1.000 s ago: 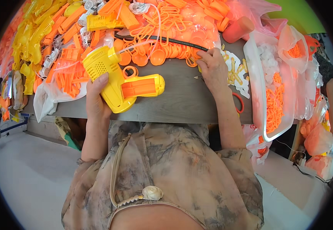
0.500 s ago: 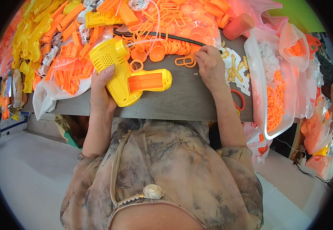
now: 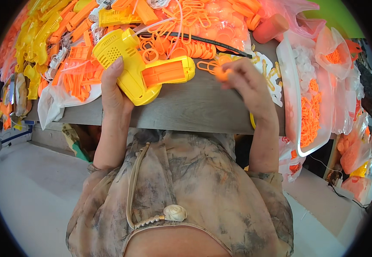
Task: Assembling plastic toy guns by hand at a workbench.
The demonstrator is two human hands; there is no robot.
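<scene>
My left hand [image 3: 116,92] grips a yellow plastic toy gun body [image 3: 128,70] above the table's near edge, thumb on its vented side. Set in the gun's handle, which points right, is an orange open compartment [image 3: 163,73]. To the right, my right hand [image 3: 252,85] pinches a small round orange plastic piece [image 3: 222,73], partly covered by the fingers and slightly blurred. Beyond that hand lie orange ring-shaped clips [image 3: 207,65] and orange cups [image 3: 179,51]. White and yellowish small parts [image 3: 265,68] are just right of it, partly hidden.
A white tub [image 3: 289,92] of small orange and clear pieces stands at the right. Yellow shells [image 3: 34,43] and orange parts [image 3: 81,64] heap up at left and back. A black tube [image 3: 211,42] crosses behind. Near the table edge, a yellow loop [image 3: 252,121] shows beside my right wrist.
My right hand has lifted off the parts by the black tube and come nearer, now holding a round orange piece. The toy gun body has shifted slightly away and left.
</scene>
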